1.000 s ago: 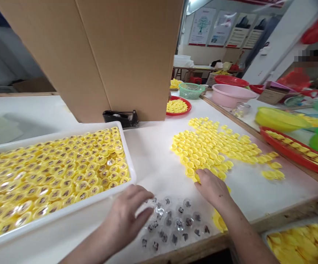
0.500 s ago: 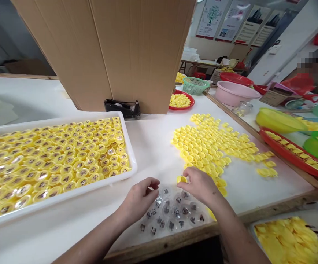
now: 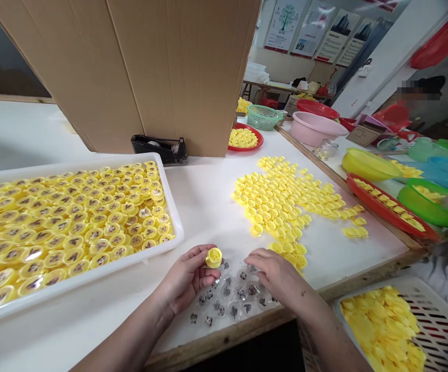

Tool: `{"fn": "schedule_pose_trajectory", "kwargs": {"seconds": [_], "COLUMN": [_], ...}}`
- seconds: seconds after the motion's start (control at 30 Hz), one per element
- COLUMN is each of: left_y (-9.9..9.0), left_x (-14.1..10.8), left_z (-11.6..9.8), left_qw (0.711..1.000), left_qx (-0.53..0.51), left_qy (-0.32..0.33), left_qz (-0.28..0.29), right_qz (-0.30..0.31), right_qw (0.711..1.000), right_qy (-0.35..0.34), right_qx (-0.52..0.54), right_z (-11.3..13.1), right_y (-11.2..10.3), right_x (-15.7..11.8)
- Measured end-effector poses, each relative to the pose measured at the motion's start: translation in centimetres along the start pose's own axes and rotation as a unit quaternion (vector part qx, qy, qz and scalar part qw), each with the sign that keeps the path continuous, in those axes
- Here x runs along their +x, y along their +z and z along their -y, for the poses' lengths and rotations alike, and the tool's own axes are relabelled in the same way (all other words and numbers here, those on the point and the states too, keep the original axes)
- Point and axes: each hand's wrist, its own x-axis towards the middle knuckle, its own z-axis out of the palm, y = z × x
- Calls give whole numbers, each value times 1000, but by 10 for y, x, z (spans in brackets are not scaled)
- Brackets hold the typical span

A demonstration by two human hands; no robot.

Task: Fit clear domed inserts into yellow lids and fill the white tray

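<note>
My left hand (image 3: 187, 276) grips a small round yellow plastic cup (image 3: 213, 257) between thumb and fingers, its hollow side facing me. Below and right of it, several clear domed discs with small dark animal pictures (image 3: 227, 292) lie on the white table (image 3: 204, 206). My right hand (image 3: 274, 271) hovers at the right side of these discs, fingers loosely curved and apart; its thumb is mostly hidden. Beyond that hand spreads a batch of loose yellow cups (image 3: 278, 196). To the left, a white tray (image 3: 175, 217) is packed with yellow cups bearing picture discs.
A large cardboard box (image 3: 177, 77) stands at the back, with a black tape dispenser (image 3: 160, 150) before it. Red plate (image 3: 260, 142), pink basin (image 3: 317, 129) and green bowl (image 3: 410, 206) sit to the right. A white basket (image 3: 441, 320) of yellow pieces is below the table's wooden edge (image 3: 348, 276).
The yellow cup has passed from my right hand to my left, which has turned palm-up. My right hand has let go and moved down toward the clear discs. The view has shifted slightly right.
</note>
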Motion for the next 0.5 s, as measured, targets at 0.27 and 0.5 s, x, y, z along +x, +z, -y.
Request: {"fn": "schedule_pose_trajectory", "kwargs": {"seconds": [0.27, 0.5], "left_y": [1, -1], "left_x": [-1, 2], "left_z": [-2, 0], "left_qw": [1000, 1000], "left_qx": [4, 4], "left_qy": [0, -2], "left_qz": [-3, -5], "right_qz": [-21, -87], "right_qw": [998, 952], "right_qy": [27, 106], "right_qx": [56, 273], "right_z": [-10, 4], "right_y": [18, 15], "right_x": [6, 17]}}
